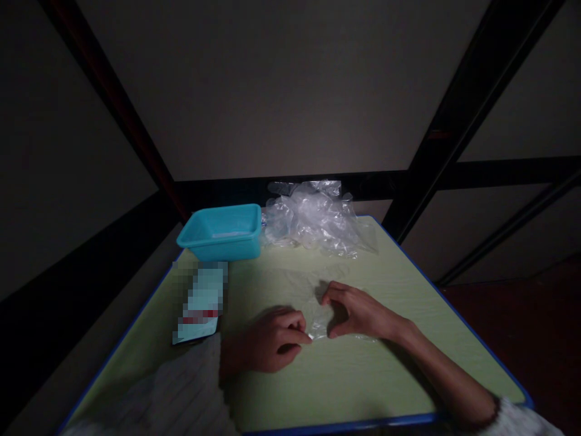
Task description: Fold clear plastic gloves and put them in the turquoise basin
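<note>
A clear, thin plastic bag point(319, 327) lies flat on the table between my hands; its outline is hard to make out. My left hand point(275, 340) rests at its left side, index finger stretched to the near edge, the thumb apart and the other fingers curled. A small bright spot shows at that fingertip, too small to name. Over the right part of the bag, my right hand point(361, 312) is curved like a C, with a gap between thumb and fingers. Its fingertips are at the plastic; whether they press on it I cannot tell.
The light green table point(363, 387) has a blue edge. At the back left stands a turquoise plastic basket point(227, 249). Beside it is a heap of crumpled clear plastic bags point(315, 215). A phone with a blurred screen point(204, 300) lies at the left. A wall panel point(290, 91) rises behind.
</note>
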`<state>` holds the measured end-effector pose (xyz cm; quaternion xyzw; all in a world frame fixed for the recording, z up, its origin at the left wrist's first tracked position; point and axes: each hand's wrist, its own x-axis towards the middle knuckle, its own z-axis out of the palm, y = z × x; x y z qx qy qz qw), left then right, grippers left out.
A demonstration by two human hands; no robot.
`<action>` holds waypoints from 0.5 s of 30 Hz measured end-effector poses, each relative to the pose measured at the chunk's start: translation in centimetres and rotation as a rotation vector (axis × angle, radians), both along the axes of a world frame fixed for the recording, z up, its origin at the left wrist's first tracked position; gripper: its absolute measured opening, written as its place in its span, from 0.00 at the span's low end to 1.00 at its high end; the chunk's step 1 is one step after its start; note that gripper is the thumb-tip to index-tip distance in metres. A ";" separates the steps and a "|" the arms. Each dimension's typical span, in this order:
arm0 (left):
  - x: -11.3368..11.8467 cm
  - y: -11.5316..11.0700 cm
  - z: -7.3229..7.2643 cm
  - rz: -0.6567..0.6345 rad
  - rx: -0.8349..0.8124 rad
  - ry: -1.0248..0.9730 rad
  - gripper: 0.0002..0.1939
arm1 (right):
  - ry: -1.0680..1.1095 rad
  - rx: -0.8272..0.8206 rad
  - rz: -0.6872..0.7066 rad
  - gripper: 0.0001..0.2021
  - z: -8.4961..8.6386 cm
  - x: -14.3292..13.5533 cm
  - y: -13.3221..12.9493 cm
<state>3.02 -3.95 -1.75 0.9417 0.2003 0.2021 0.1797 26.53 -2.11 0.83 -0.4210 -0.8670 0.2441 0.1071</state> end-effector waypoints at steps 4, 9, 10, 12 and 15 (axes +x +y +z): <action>0.0 0.0 -0.1 -0.007 0.007 -0.018 0.10 | 0.057 -0.015 -0.001 0.17 0.4 0.2 0.0; -0.5 0.2 0.0 0.001 0.054 -0.107 0.10 | 0.211 0.006 -0.175 0.08 0.6 0.9 0.4; -0.7 0.3 0.2 0.013 0.077 -0.129 0.10 | 0.203 0.022 -0.220 0.09 0.5 1.1 0.5; -1.1 0.6 0.5 0.045 0.129 -0.157 0.10 | 0.171 0.056 -0.296 0.13 0.1 1.5 0.8; -1.6 0.9 1.0 0.089 0.188 -0.145 0.11 | 0.134 0.109 -0.370 0.19 -0.5 1.8 1.2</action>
